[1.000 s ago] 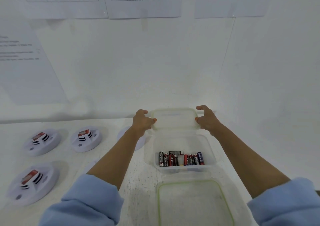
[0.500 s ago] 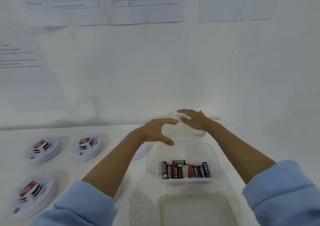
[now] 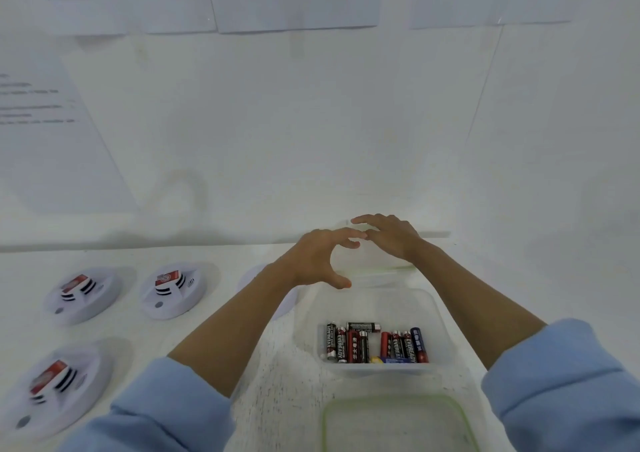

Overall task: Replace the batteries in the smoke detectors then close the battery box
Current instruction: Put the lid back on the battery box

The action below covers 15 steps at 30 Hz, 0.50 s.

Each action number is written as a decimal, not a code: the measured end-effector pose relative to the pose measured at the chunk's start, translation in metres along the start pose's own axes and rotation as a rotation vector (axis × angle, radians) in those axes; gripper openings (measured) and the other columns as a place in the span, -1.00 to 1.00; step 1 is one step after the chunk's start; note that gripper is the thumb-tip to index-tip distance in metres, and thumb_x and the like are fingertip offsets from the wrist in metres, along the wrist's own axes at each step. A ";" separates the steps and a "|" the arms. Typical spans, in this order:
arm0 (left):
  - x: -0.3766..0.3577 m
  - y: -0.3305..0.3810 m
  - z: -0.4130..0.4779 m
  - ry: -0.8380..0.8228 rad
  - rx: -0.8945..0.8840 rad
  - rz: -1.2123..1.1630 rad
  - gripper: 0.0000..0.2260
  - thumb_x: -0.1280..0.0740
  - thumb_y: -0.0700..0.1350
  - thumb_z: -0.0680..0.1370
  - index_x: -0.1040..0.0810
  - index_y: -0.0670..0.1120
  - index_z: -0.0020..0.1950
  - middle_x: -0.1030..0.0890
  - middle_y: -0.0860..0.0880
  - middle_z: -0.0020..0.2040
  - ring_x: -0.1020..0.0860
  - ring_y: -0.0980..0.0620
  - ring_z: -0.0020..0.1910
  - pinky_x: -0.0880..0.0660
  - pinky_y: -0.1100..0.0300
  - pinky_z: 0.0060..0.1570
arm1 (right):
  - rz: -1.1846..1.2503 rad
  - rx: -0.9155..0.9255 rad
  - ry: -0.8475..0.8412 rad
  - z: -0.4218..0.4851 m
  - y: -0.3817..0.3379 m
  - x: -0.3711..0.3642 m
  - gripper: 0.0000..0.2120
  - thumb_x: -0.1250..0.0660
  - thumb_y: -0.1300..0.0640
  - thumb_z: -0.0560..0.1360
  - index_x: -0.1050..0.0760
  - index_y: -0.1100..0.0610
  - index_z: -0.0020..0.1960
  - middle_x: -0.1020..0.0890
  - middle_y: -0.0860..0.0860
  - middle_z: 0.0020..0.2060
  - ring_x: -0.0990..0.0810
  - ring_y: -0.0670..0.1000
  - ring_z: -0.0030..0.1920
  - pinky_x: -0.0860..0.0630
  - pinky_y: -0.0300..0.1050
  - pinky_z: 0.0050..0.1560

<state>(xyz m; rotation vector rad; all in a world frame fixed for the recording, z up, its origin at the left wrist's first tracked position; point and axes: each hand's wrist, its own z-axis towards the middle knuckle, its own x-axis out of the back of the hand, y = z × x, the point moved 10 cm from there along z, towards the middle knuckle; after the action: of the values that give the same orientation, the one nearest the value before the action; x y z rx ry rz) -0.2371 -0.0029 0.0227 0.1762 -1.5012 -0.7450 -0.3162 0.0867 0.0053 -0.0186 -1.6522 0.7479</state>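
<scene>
Spillage is the likely risk: left hand (image 3: 313, 261) and right hand (image 3: 391, 237) hover, fingers (image 3: 343, 234) spread and empty, over the far rim of the open battery box (image 3: 440, 313) at lower centre, where a clumsy knock could scatter its batteries (image 3: 374, 346).

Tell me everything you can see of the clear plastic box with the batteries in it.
The clear rectangular plastic box has rounded corners and see-through walls. It stands open and upright on the white table. Red, black and blue cylindrical batteries lie in a row along its near wall; one black one lies crosswise behind them. A clear lid with a green seal lies just in front. Neither the left hand nor the right hand grips it.
</scene>
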 end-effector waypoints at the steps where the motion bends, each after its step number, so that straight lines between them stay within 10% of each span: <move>1: 0.001 0.001 0.000 0.008 -0.002 0.025 -0.29 -0.55 -0.13 0.28 -0.35 0.08 0.36 -0.57 0.06 0.22 -0.47 0.06 0.22 -0.28 0.19 0.19 | 0.004 -0.007 0.001 0.001 0.000 0.000 -0.65 -0.05 0.05 0.57 -0.34 -0.15 0.32 -0.41 -0.07 0.34 -0.28 0.01 0.36 -0.12 -0.03 0.35; 15: 0.003 0.002 0.004 -0.060 0.073 0.027 -0.46 -0.55 -0.05 0.30 -0.48 0.02 0.24 -0.52 0.07 0.26 -0.41 0.11 0.26 -0.26 0.21 0.26 | -0.123 0.037 0.010 -0.007 -0.006 0.000 -0.60 -0.03 0.04 0.59 -0.23 -0.06 0.42 -0.30 -0.01 0.42 -0.20 0.00 0.44 0.02 -0.01 0.44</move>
<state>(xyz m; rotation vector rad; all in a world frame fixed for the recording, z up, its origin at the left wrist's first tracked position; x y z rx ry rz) -0.2406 -0.0013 0.0264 0.1899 -1.5859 -0.6799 -0.3079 0.0855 0.0086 0.1053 -1.6144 0.6835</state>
